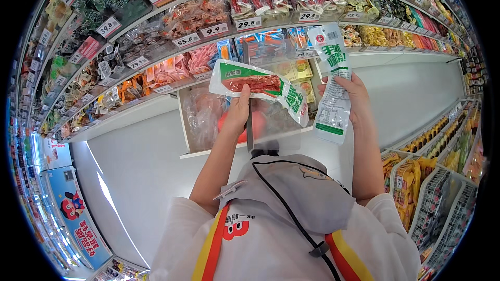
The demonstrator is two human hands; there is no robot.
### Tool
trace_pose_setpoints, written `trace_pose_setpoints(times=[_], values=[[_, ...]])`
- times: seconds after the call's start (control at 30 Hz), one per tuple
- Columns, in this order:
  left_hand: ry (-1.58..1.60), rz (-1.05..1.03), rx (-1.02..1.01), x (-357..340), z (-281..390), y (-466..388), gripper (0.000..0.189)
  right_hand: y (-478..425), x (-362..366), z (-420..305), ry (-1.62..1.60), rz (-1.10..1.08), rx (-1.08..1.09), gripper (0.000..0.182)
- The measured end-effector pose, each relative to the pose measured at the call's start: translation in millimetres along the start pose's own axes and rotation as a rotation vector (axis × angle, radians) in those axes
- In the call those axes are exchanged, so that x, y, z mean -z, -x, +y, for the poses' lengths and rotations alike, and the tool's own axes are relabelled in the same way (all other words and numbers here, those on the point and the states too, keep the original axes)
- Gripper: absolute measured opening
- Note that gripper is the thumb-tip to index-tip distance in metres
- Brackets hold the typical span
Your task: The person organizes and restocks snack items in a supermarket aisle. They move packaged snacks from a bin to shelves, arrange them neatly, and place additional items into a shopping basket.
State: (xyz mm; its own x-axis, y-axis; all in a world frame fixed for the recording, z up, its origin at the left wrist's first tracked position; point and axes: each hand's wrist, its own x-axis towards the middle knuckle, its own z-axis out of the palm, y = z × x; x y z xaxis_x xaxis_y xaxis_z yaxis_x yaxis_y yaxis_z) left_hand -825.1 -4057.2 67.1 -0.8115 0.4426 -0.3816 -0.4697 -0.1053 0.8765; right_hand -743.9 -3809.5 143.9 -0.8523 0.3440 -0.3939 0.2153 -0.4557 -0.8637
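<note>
My left hand (239,107) holds a vacuum-sealed meat snack pack (256,82) with a green and clear front, its thumb on the reddish meat. The pack slants down to the right. My right hand (353,91) grips a similar long white and green pack (332,86), upright, its printed back facing up. The two packs are close side by side. Below them an open drawer (185,125) holds clear plastic bags (201,113), a red round item (256,123) and yellow-green boxes (302,68). A clear upright panel edge (250,125) stands by my left hand.
Curved shelves of wrapped snacks (195,11) with price tags run across the front and left. Wire racks of yellow packets (404,183) stand at the right. A blue printed panel (74,214) is at the lower left. Pale floor (144,171) shows beside me.
</note>
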Motion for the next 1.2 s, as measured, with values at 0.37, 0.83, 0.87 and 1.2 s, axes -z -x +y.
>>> trace_pose_setpoints(times=[0.37, 0.83, 0.87, 1.2], values=[[-0.344, 0.269, -0.556, -23, -8, -29, 0.036, 21, -52, 23, -0.518, -0.03, -0.285, 0.044], [-0.629, -0.203, -0.504, -98, 79, 19, 0.044, -31, -4, 62, -0.839, -0.093, -0.464, 0.037], [-0.793, -0.235, -0.508, -98, 83, 18, 0.047, -33, 0, 62, -0.831, -0.088, -0.426, 0.048], [-1.323, -0.053, -0.979, -177, 56, 12, 0.064, -69, 86, 11, -0.678, -0.296, -0.39, 0.031]])
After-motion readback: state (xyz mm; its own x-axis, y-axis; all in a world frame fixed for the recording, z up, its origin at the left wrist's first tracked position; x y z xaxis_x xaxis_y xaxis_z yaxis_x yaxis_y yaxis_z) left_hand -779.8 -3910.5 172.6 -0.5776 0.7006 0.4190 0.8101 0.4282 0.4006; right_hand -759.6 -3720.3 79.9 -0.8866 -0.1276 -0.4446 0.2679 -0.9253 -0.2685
